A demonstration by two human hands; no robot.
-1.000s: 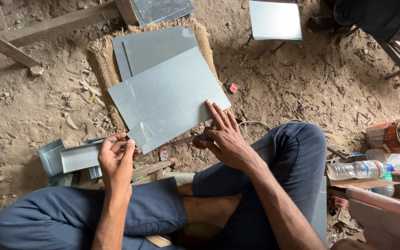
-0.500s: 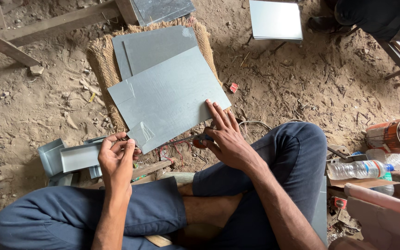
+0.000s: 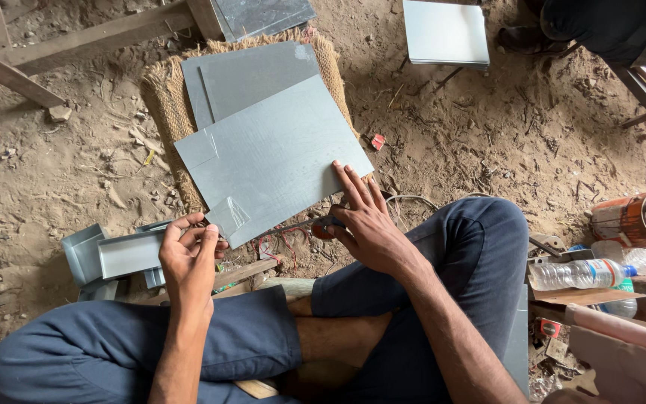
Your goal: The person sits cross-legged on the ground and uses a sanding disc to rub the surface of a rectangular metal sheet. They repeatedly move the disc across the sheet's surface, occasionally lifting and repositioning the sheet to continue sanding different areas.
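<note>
The metal sheet (image 3: 274, 161) lay tilted on a second sheet (image 3: 252, 78) and a woven mat (image 3: 164, 101) on the sandy ground, just as half a second before; the left hand (image 3: 188, 258) pinched the sheet's near corner between thumb and fingertips, unchanged; the right hand (image 3: 364, 217) lay with fingers spread on the sheet's right edge, a small tool (image 3: 323, 224) under its palm, whether gripped I could not tell; folded metal channels (image 3: 114, 254) sat beside the left hand; a water bottle (image 3: 581, 274) lay far right; nothing had visibly moved.
</note>
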